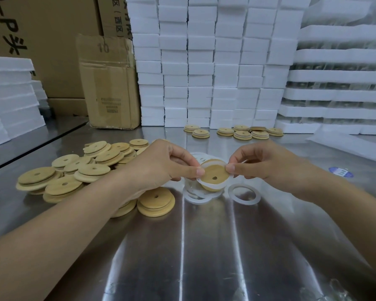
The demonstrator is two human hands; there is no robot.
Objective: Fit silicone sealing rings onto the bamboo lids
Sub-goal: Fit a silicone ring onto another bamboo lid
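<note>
Lid [215,173] is up in the air between the two hands, just over the table [204,246]. The left hand [159,164] pinches its left edge with the thumb on top. The right hand [267,164] pinches its right edge the same way. Both hands are curled onto it.

A white ring [201,181] goes round the lid. It hugs the top edge, but at the low left it sticks out and looks loose. So I think the step now is pushing this ring into place, and it is only partly done.

Next, the thumbs need to press the floppy part in, bit by bit round the edge, until the ring lies flat all the way. The ring looks soft and stretchy, so it may pop off one side when the other side is pushed. Small, even pushes seem best.

Just under the hands lie loose rings [195,195], with a lone ring [244,194] beside them. To the left is a big pile of bare lids [91,170], so lots of work is left. Far back, a few done lids [241,132] sit in front of white blocks [204,61]. A brown box [109,83] stands at the back left.
</note>
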